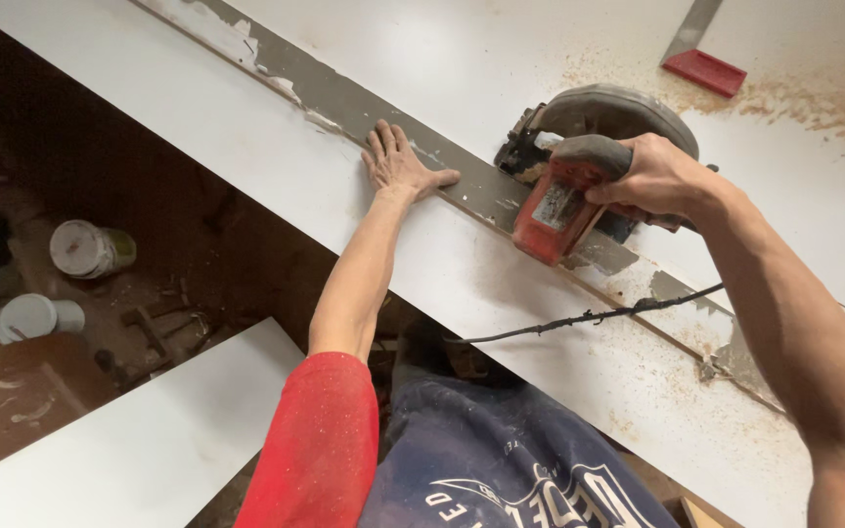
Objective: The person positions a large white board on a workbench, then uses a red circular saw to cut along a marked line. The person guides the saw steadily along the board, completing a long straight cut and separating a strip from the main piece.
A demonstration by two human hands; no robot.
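While the saw is gripped by the right hand, fingers clenched round its handle, the left hand is laid flat, fingers released and spread, on the guide strip. The saw is seen just right of the left thumb, a short gap of bare strip between them. The grey strip is run diagonally across the white board, past the left fingertips to upper left and under the saw to lower right. The heel of the left hand is set on the board just below the strip's near edge. Beyond the fingertips, open white panel is seen, free up to the top edge of view. Sawdust is scattered beyond the right knuckles, and a red-handled square is lying above them, well apart. A black cord is hung below the right wrist, across the board. Below the left forearm the board's near edge is met by a dark gap down to the floor, where two tubs are seen, well left of the fingers. A second white board is lying lower left, apart from both hands.
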